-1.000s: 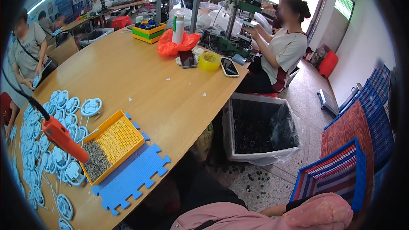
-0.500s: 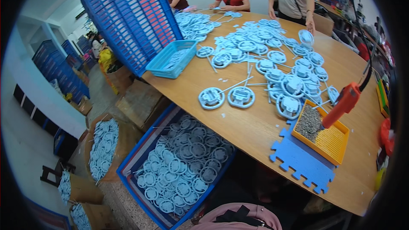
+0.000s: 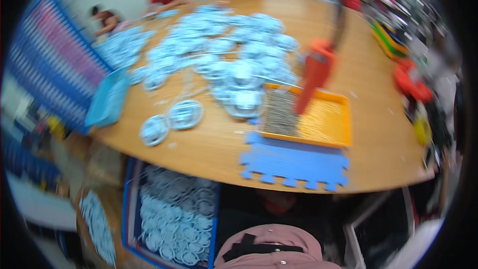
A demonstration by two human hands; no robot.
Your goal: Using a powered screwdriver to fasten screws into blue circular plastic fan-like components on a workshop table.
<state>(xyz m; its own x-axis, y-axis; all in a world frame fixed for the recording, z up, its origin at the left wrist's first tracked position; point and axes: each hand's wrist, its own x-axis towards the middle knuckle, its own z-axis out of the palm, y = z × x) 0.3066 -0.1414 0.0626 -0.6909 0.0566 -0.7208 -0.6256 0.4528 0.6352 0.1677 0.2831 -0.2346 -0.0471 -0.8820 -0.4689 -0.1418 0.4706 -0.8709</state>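
Note:
Neither my left hand nor my right hand shows in the head view. Nearest the table's front edge lies a blue foam mat (image 3: 298,162) with a jigsaw edge. A yellow tray (image 3: 323,143) rests partly on it, with many small grey screws (image 3: 281,114) heaped in its left part. An orange electric screwdriver (image 3: 317,67) hangs on a dark cord, tilted, its lower end over the tray. To the left, two light-blue round plastic parts (image 3: 185,114) lie apart from a large pile of similar parts (image 3: 244,72). The picture is smeared by motion.
Below the table's left front edge, a blue crate (image 3: 217,219) holds many round parts. A light-blue basket (image 3: 107,100) stands beside tall stacked blue crates (image 3: 55,52). Several people are beyond the table (image 3: 378,164). Red plastic (image 3: 412,80) is at the right edge.
The view has swung to the right, so the table and its things sit further left. The hanging screwdriver still slants over the yellow tray. No hand of mine shows in either frame.

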